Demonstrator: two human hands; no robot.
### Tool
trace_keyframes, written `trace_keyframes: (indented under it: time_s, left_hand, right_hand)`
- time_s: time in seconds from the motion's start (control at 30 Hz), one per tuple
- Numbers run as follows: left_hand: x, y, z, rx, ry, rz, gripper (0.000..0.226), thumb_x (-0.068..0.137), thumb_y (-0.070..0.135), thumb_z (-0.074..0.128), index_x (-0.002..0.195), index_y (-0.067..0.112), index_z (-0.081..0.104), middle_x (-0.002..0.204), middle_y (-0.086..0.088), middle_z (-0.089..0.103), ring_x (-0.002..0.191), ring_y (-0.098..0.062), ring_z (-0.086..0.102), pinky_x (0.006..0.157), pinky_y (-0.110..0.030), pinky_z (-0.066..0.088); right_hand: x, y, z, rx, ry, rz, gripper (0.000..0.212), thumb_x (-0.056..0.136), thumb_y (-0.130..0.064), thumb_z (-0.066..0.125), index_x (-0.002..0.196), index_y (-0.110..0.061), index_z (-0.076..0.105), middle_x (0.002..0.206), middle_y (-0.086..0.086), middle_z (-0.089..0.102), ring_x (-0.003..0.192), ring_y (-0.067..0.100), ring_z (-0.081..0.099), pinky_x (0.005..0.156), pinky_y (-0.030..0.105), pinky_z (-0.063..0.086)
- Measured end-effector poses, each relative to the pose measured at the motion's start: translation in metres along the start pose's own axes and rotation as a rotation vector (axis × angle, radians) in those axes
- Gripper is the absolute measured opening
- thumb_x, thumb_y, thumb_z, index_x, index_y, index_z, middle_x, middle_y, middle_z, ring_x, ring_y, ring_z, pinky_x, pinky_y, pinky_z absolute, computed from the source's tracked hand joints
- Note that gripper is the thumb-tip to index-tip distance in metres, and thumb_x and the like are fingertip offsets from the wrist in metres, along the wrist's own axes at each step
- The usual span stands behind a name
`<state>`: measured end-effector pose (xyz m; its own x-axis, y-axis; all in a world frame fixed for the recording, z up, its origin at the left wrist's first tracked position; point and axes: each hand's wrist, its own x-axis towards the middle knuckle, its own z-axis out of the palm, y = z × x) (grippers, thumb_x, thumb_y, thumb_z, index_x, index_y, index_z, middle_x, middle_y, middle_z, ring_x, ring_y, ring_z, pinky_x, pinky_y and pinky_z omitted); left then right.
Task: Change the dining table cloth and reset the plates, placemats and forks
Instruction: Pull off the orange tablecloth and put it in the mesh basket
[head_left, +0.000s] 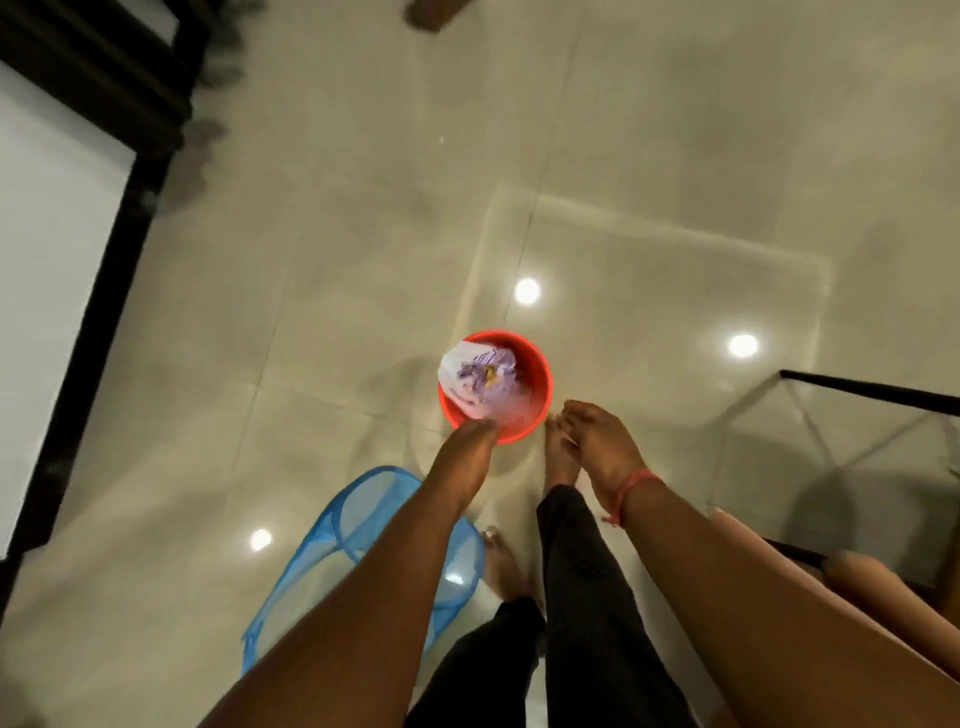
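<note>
A red bucket (537, 382) stands on the tiled floor in front of my bare feet. A crumpled white cloth with a purple print (480, 376) fills it. My left hand (467, 457) reaches down to the bucket's near rim, fingertips bunched on the near edge of the cloth. My right hand (597, 441), with a red thread round the wrist, hovers just right of the bucket. Its fingers are loose and hold nothing. No plates, placemats or forks are in view.
A blue mesh laundry basket (363, 499) lies on the floor under my left forearm. A glass table top with a black frame (872, 392) juts in at the right. A dark-framed white panel (57, 291) runs along the left.
</note>
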<state>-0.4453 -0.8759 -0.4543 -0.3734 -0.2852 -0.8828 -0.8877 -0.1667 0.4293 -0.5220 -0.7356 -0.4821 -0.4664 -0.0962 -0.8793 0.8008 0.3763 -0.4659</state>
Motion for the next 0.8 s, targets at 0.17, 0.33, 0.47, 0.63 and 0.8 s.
trace_keyframes:
  time_s: [0.17, 0.33, 0.47, 0.63, 0.8]
  left_hand:
    - [-0.096, 0.043, 0.024, 0.142, -0.123, 0.163, 0.064, 0.087, 0.062, 0.049, 0.138, 0.026, 0.053, 0.136, 0.006, 0.057, 0.127, -0.016, 0.052, 0.115, -0.044, 0.035]
    - [-0.166, 0.067, 0.086, 0.347, -0.307, 0.242, 0.095, 0.066, 0.086, 0.046, 0.136, 0.021, 0.053, 0.144, -0.008, 0.052, 0.134, -0.026, 0.048, 0.115, -0.052, 0.033]
    - [-0.258, 0.101, 0.165, 0.584, -0.429, 0.419, 0.086, 0.071, 0.082, 0.043, 0.133, 0.024, 0.056, 0.140, 0.002, 0.055, 0.129, -0.018, 0.050, 0.113, -0.048, 0.036]
    - [-0.335, 0.093, 0.254, 0.828, -0.584, 0.632, 0.038, 0.100, 0.054, 0.045, 0.127, 0.029, 0.056, 0.135, 0.004, 0.056, 0.128, -0.016, 0.050, 0.105, -0.033, 0.037]
    - [-0.374, 0.038, 0.357, 1.185, -0.665, 0.858, 0.054, 0.102, 0.050, 0.042, 0.147, 0.020, 0.043, 0.147, -0.004, 0.048, 0.132, -0.027, 0.048, 0.104, -0.035, 0.039]
  right_hand:
    - [-0.125, -0.026, -0.067, 0.131, 0.056, -0.138, 0.039, 0.097, 0.005, 0.046, 0.133, -0.003, 0.055, 0.134, 0.020, 0.057, 0.110, 0.024, 0.060, 0.107, 0.039, 0.043]
    - [-0.218, -0.016, -0.138, 0.190, 0.165, -0.272, 0.043, 0.097, -0.011, 0.051, 0.140, -0.010, 0.052, 0.142, 0.006, 0.053, 0.123, 0.018, 0.053, 0.113, 0.042, 0.040]
    - [-0.284, 0.015, -0.221, 0.269, 0.352, -0.340, 0.044, 0.097, -0.019, 0.052, 0.140, -0.012, 0.052, 0.146, 0.005, 0.051, 0.135, 0.020, 0.046, 0.116, 0.042, 0.036]
    - [-0.363, 0.092, -0.312, 0.322, 0.619, -0.342, 0.041, 0.099, -0.020, 0.049, 0.139, -0.012, 0.054, 0.143, 0.003, 0.054, 0.132, 0.018, 0.048, 0.114, 0.034, 0.035]
    - [-0.423, 0.219, -0.382, 0.444, 0.837, -0.202, 0.044, 0.102, -0.027, 0.047, 0.143, -0.012, 0.049, 0.148, 0.005, 0.050, 0.135, 0.019, 0.046, 0.109, 0.026, 0.032]
